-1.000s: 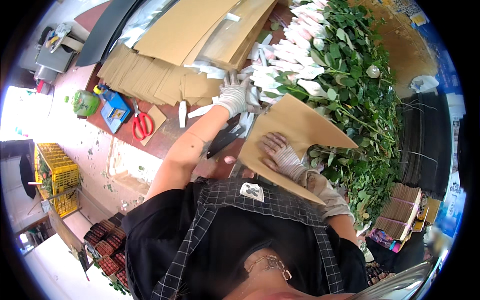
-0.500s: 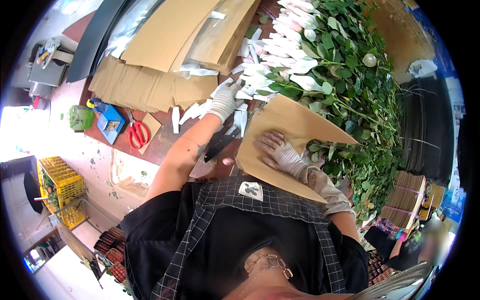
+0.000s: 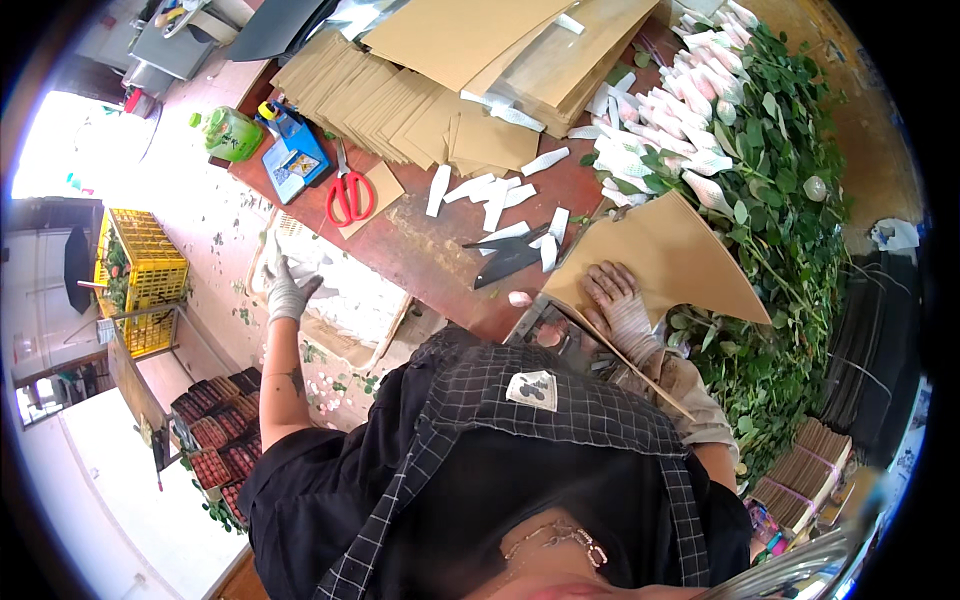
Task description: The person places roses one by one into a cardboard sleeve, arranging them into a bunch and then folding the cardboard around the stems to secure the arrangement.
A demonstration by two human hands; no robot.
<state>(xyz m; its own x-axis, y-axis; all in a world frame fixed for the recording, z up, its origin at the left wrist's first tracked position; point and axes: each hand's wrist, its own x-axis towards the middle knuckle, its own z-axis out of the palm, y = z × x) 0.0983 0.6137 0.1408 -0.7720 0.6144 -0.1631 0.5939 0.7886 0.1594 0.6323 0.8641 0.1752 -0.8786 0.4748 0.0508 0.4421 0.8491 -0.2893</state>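
- Left hand (image 3: 288,292) is at the far left edge of the pale basket (image 3: 393,333), which holds white pieces (image 3: 350,288); thumb stands off the fingers; whether its grip holds anything, I cannot tell
- Right hand (image 3: 622,312) lies palm down, grip wide, on the brown cardboard sheet (image 3: 668,243) at the bench (image 3: 430,262), beside sleeved flowers (image 3: 690,115)
- 1 yellow crate (image 3: 157,275) contains leafy stems (image 3: 116,265); dark trays (image 3: 195,408) hold reddish rows
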